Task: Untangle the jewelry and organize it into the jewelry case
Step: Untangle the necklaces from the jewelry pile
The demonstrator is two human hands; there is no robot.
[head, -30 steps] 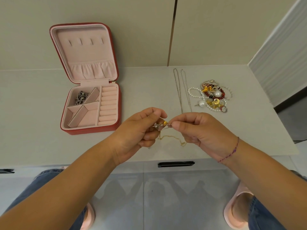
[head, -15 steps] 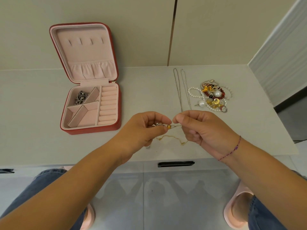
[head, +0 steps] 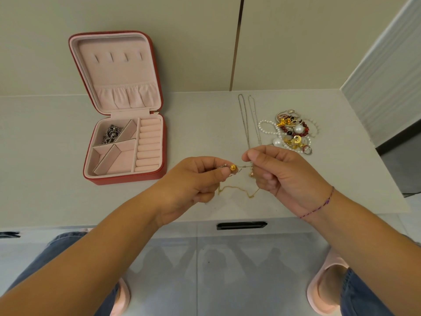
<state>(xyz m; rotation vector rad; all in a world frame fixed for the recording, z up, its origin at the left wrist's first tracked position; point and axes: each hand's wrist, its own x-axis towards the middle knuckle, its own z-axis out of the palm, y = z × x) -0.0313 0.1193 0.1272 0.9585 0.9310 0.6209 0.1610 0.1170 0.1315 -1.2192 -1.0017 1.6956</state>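
Pale grey desk [head: 68,201], front edge: left hand [head: 193,181] pinches a round gold bead [head: 232,167], right hand [head: 280,172] the thin gold chain [head: 238,189]. I judge it limp, snag-prone; grip beside knots.

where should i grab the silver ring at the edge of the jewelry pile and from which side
Pinch the ring by its band, coming from the near right. It lies at the near edge of the pile, so that side is bare counter; on the far side beads and pearls crowd it, and a grip there would likely drag them along.
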